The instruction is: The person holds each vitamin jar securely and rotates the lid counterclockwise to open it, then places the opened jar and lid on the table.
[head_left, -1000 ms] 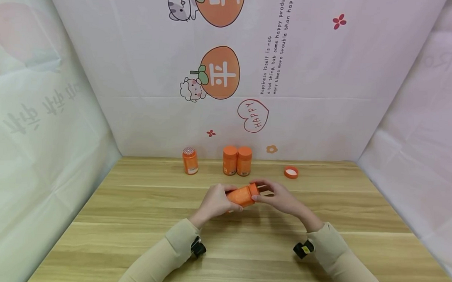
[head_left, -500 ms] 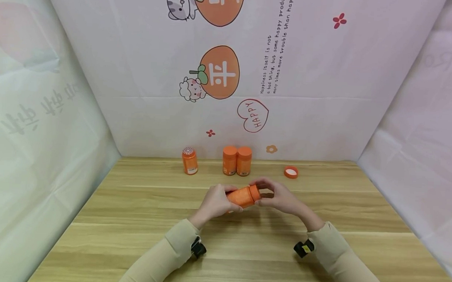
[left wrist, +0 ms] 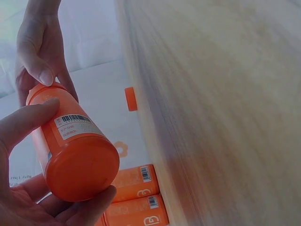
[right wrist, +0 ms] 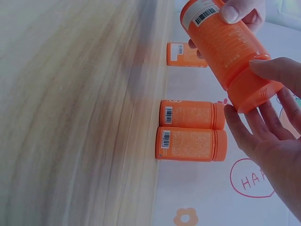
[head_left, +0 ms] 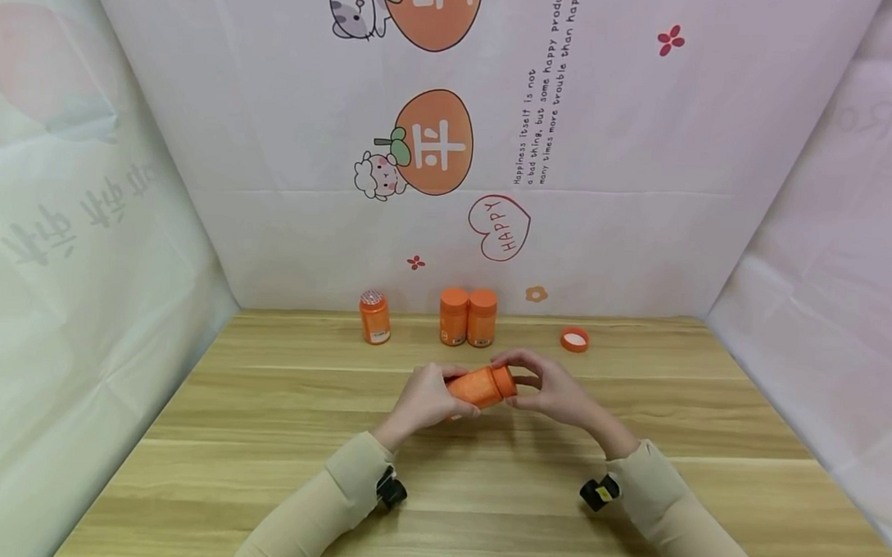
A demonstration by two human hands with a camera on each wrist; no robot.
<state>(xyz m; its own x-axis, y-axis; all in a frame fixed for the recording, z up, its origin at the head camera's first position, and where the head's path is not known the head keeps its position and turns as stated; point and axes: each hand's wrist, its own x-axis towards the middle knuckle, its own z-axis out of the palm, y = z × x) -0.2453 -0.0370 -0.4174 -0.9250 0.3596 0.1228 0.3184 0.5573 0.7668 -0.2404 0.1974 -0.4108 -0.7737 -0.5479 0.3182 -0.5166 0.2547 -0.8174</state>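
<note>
My left hand [head_left: 425, 399] grips the body of an orange plastic bottle [head_left: 475, 388], held tilted above the table with its cap end to the right. In the left wrist view the bottle's base faces the camera, and a barcode label shows beside my thumb. The fingers of my right hand [head_left: 556, 390] are around the orange screw cap [head_left: 505, 380], which sits on the bottle. The right wrist view shows my right thumb against the cap [right wrist: 254, 89] near its lower rim, with the fingers curved round the other side.
Two capped orange bottles [head_left: 467, 319] stand side by side near the back wall. Left of them stands an uncapped bottle [head_left: 375, 319] with a patterned silvery top. A loose orange cap [head_left: 574, 340] lies to the right, white inside upward. Printed cloth encloses the wooden table [head_left: 482, 509].
My right fingers have shifted slightly around the cap, the thumb moving off its lower front, so more of the cap shows. My left hand and the bottle stay nearly still.
</note>
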